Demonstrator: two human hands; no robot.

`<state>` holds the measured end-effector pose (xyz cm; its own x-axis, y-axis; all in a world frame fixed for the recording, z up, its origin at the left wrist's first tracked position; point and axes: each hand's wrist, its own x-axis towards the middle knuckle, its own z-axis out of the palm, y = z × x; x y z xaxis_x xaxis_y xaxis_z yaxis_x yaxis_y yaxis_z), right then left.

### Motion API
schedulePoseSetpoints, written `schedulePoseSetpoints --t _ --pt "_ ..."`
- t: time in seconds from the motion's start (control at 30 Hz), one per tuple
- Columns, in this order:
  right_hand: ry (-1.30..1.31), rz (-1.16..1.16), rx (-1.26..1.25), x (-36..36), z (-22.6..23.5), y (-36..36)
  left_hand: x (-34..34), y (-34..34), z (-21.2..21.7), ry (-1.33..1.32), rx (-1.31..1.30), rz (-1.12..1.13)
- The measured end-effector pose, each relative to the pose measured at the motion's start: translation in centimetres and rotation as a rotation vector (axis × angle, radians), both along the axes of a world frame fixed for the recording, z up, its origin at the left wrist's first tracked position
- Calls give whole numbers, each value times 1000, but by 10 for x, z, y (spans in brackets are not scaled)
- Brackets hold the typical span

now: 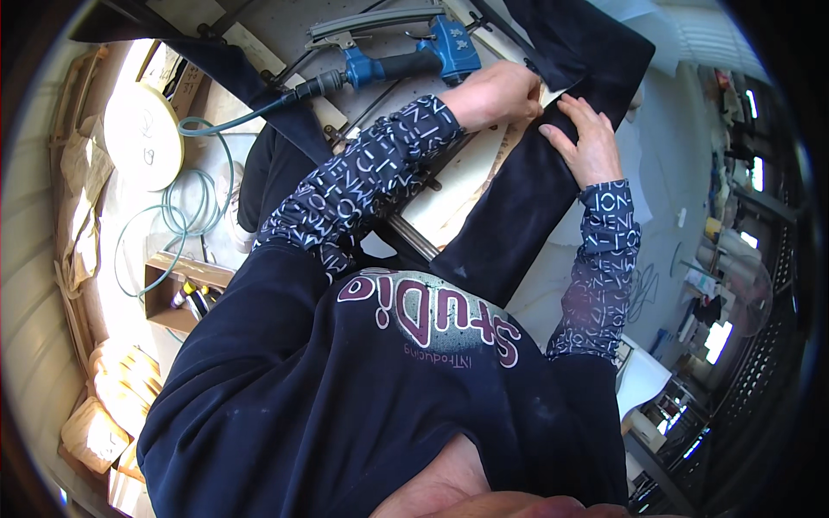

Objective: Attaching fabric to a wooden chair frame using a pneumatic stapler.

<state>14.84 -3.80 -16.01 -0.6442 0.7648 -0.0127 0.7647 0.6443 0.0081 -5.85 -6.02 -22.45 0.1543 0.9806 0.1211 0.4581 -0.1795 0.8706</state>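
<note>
My left hand (499, 93) is closed, its fingers curled at the edge of a long piece of black fabric (520, 203). What sits between those fingertips is hidden. My right hand (592, 140) lies on the same fabric close by, fingers spread. A pale wooden board (445, 205) shows under the fabric between my arms. Beyond my left forearm rests a blue air stapler (453, 50) with a black grip, joined to a teal hose (200, 129). No hand touches the stapler.
The hose lies in coils (186, 203) at the left. Near them are an open wooden box (160, 292) holding bottles and a round pale disc (145, 136). Brown paper bundles (95, 436) sit at the lower left. White sheets (626, 39) lie at the far right.
</note>
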Motion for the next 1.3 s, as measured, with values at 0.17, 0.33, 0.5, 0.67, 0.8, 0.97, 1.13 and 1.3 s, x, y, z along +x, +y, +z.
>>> schedulePoseSetpoints --t 0.17,0.33,0.5,0.67,0.8,0.97,1.13,1.3 --pt "-42 -20 0 6 2 1 -85 -47 81 498 599 241" --pt "-82 -14 0 -16 16 -4 -111 -54 -1 780 528 244" --pt "-99 -39 -6 -9 10 -8 -97 -52 20 894 246 131" --pt "-101 -37 33 -10 18 -10 -116 -43 69 564 48 71" --pt "-123 -67 14 -20 20 -7 -136 -28 127 601 61 -126" --pt "-163 -151 21 -8 29 -12 -100 21 189 279 -409 -483" --pt "-61 -197 36 -14 25 -7 -82 55 176 137 -539 -507" --pt "-33 -201 -17 -39 43 -10 -80 77 159 88 -606 -616"
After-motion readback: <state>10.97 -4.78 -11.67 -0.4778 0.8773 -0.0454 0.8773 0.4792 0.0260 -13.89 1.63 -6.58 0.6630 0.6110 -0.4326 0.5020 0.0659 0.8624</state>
